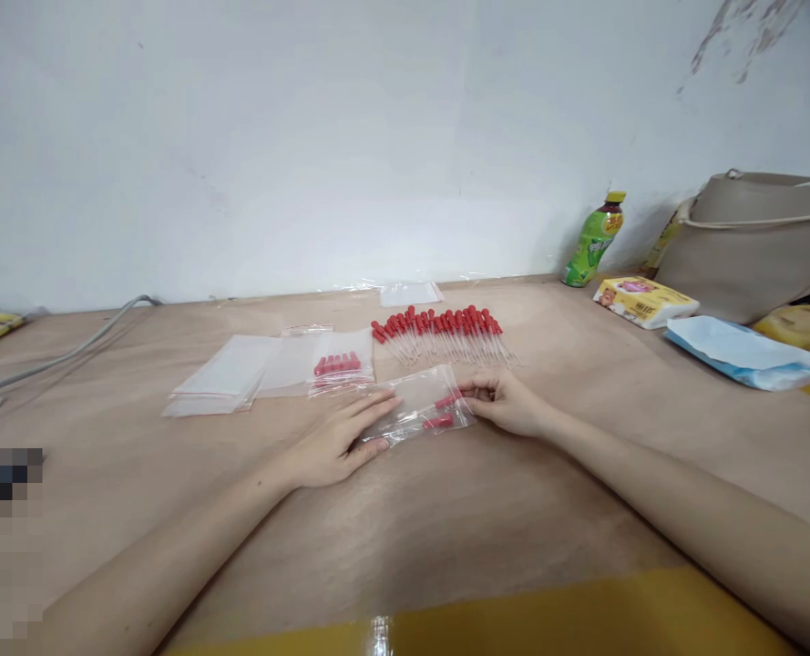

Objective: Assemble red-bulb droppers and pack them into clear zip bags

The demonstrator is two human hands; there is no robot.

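Note:
A clear plastic bag (411,394) lies tilted between my two hands, with red-bulbed droppers (438,421) at its right end. My left hand (336,442) rests palm down on the bag's left end, fingers stretched and thumb apart from them. At the opposite end, my right hand (504,401) is closed, its fingertips pinching a red dropper bulb (448,399) at the bag's edge. Just behind, a row of droppers with red bulbs (446,323) and thin clear stems lies side by side. A filled bag (340,364) with several red bulbs sits behind my left hand.
Flat zip bags (220,369) are stacked at left, and more bags (410,293) lie near the wall. A grey cable (97,333) crosses the left side. To the right are a green bottle (592,241), a tissue pack (643,301), a blue packet (739,351) and a grey handbag (760,241).

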